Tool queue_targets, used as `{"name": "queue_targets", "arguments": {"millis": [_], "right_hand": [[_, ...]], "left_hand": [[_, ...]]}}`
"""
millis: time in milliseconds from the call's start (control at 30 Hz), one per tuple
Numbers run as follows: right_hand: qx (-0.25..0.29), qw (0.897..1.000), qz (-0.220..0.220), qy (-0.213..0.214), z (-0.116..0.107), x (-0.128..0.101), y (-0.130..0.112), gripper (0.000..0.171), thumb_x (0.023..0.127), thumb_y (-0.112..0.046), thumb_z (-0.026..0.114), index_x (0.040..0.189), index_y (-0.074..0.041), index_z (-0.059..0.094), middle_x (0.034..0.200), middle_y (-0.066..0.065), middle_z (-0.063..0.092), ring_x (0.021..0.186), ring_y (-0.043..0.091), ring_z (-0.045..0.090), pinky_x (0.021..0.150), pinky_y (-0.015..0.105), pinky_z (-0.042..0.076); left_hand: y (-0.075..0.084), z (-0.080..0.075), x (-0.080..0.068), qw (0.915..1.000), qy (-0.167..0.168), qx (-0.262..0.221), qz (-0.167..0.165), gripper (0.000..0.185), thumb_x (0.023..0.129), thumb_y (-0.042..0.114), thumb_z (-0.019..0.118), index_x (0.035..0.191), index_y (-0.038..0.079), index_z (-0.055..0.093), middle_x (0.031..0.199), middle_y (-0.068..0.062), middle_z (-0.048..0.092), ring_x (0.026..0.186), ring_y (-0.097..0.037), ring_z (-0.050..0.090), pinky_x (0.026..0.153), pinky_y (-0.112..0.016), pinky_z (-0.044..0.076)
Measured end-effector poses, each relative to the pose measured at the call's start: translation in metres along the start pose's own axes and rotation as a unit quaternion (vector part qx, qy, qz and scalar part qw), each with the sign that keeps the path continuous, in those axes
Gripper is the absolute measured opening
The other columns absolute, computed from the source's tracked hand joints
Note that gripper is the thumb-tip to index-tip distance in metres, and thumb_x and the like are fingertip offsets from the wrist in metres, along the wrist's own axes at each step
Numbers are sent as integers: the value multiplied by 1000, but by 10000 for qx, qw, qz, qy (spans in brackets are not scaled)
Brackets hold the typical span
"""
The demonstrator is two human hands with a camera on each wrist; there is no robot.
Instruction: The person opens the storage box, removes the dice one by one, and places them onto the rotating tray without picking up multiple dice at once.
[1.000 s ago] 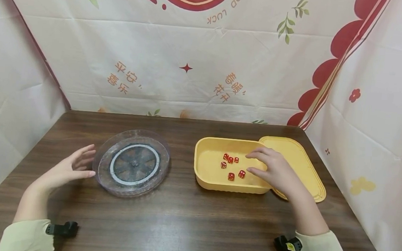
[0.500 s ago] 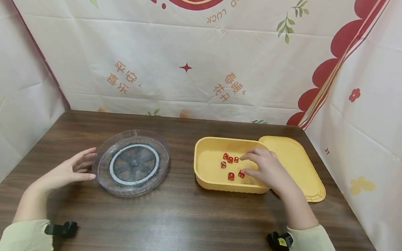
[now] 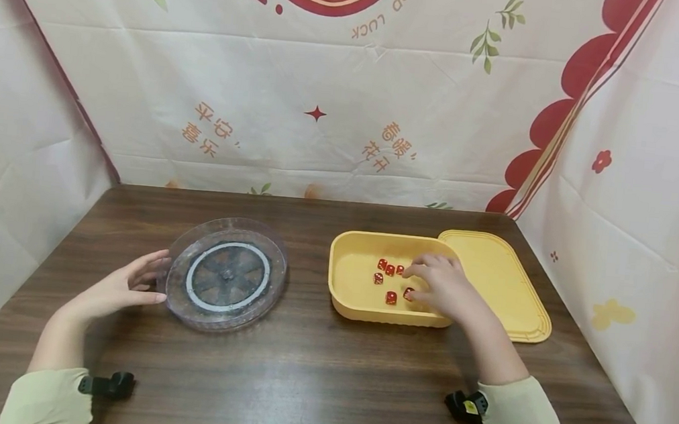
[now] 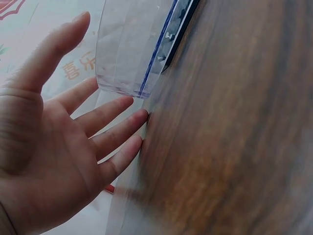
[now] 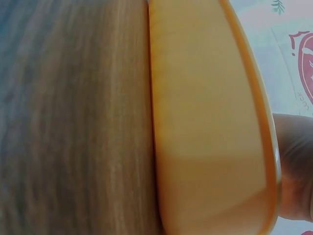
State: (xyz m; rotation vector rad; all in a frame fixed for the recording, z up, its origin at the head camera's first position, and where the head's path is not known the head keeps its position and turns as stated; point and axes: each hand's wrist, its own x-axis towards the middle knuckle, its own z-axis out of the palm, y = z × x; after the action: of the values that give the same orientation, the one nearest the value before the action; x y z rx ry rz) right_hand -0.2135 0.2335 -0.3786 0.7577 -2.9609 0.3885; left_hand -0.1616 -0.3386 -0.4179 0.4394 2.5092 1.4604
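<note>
A clear round plastic dish (image 3: 221, 319) with a pale ring and a dark spoked centre sits on the left of the table. Beside its left rim is my left hand (image 3: 117, 290), thumb and fingers spread; in the left wrist view its fingertips are close to the clear wall (image 4: 129, 54). My right hand (image 3: 444, 288) reaches into a yellow rectangular box (image 3: 339, 286), thumb and index finger apart above the dice. Several red dice (image 3: 390, 298) lie on the box floor, one partly hidden by the thumb. The right wrist view shows mostly the box's side (image 5: 210, 107).
A yellow lid (image 3: 505, 287) lies flat to the right of the box, partly behind it. Everything stands on a dark wood-grain table (image 3: 289, 376). A printed white cloth (image 3: 255, 70) hangs at the back and sides.
My right hand has moved left and lower into the box, its thumb now covering part of a die. The left hand has shifted slightly right, nearer the dish.
</note>
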Motion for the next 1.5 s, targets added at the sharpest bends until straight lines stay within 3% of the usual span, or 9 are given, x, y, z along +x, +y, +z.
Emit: {"name": "queue_targets", "arguments": {"millis": [600,833,1500], "right_hand": [[-182,9980,348,-499,2,5,1,22,76,-19,80,96,-17,73,108,6,60,109,34,47,90,55,30],[-320,9966,318,-682,3,6,1,17,78,-20,79,93,-18,72,109,7,60,109,36,48,87,56,32],[-352,9966,220,-717,1,6,1,14,78,-23,79,86,-19,69,107,7,62,106,34,49,88,55,33]], "left_hand": [[1,0,0,9997,-73,207,71,83,87,12,71,149,-3,18,150,-28,23,131,-49,27,91,-10,35],[0,1,0,9999,-106,70,46,85,87,12,71,150,-1,15,151,-28,22,133,-48,25,91,-8,34],[2,1,-1,9998,-159,-64,32,88,86,10,71,150,-1,12,150,-30,21,133,-50,23,91,-7,32]]}}
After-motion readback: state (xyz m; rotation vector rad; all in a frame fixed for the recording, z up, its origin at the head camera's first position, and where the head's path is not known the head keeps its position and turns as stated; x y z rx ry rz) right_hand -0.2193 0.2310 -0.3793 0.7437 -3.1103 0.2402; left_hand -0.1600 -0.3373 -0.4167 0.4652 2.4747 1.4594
